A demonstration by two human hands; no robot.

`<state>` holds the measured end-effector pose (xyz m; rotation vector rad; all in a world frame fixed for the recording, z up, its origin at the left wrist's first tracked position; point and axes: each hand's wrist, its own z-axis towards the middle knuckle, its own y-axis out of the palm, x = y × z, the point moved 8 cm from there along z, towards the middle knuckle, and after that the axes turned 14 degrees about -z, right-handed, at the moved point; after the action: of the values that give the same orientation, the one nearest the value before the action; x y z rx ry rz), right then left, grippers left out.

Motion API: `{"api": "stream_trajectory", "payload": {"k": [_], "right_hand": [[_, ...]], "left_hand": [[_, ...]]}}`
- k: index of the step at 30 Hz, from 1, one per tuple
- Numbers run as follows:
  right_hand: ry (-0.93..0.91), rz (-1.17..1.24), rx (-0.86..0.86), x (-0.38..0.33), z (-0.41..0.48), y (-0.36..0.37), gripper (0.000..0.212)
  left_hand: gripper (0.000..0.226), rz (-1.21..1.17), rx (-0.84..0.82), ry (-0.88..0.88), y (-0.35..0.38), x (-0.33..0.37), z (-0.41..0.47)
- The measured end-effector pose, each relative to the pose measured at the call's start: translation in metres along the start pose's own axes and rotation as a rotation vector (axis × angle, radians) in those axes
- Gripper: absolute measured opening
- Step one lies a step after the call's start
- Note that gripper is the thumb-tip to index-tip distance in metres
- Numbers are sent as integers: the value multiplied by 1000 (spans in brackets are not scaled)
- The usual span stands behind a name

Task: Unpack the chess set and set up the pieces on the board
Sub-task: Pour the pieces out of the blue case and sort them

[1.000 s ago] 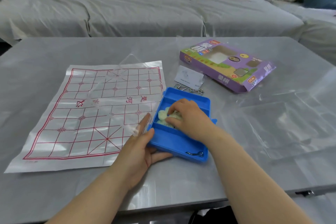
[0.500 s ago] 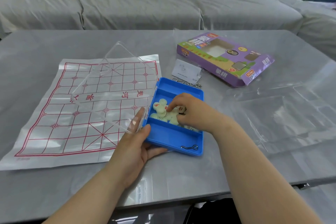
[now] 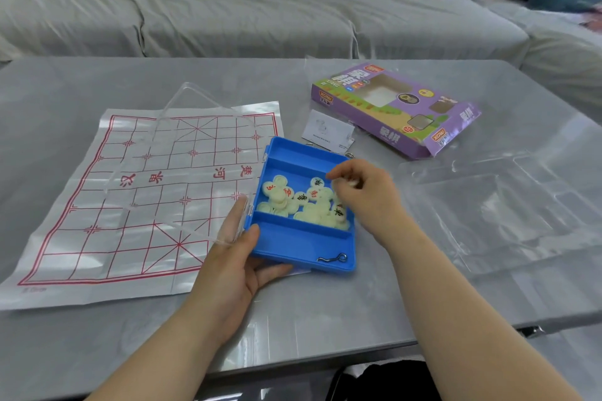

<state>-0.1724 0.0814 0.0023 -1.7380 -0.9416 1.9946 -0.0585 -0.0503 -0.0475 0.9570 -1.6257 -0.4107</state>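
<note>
A blue plastic case (image 3: 294, 246) lies on the table, its clear lid (image 3: 182, 153) swung open over the paper board (image 3: 97, 192) with red grid lines. The case's middle compartment holds several cream round chess pieces (image 3: 303, 202) with red and black characters. My left hand (image 3: 234, 257) grips the case's near left corner, thumb on the rim. My right hand (image 3: 366, 195) hovers over the right part of that compartment and pinches a cream piece in curled fingertips. A small metal hook (image 3: 332, 258) lies in the near compartment.
A purple chess set box (image 3: 394, 107) lies at the back right, with a white leaflet (image 3: 327, 130) beside it. A clear plastic insert tray (image 3: 498, 205) lies to the right. A grey sofa runs behind the table.
My right hand has lifted from the pile and shifted right, holding a piece. More of the pieces are uncovered. My left hand keeps its hold on the case.
</note>
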Motion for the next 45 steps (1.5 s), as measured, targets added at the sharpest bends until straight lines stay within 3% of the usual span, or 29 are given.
{"api": "stream_trajectory", "payload": {"k": [3,7,12,16,18,22,26,32,39,42,45], "right_hand": [[113,118,38,26,-3,-21,33],[116,-182,-169,42,-16,-10,30],[118,-239,-131,43,-21,-11,14],[-13,-462,-90,29,-25,-21,19],[-94,-440,-76,12,-30,-23,14],[-277,-560,-241,-12,-39,10,17],[-302,-779,-373,-13,-36,32,22],[-370,-955,-375,-24,-30,42,19],[-351,-810,-336,-30,-23,36,18],[-120,-438,-179,-17,1,-2,8],[86,-438,-6,18,30,-31,13]], "left_hand": [[49,-12,30,46,-6,7,-1],[52,1,62,82,-13,16,1],[50,26,65,92,-13,21,5],[50,41,54,114,-10,22,5],[51,57,31,117,-8,20,4],[52,84,3,107,-4,14,5],[51,76,4,86,-2,12,8],[50,38,35,74,-1,12,8],[49,43,49,84,-8,19,9],[46,38,57,75,-16,28,11],[44,36,62,38,-24,29,13]]}}
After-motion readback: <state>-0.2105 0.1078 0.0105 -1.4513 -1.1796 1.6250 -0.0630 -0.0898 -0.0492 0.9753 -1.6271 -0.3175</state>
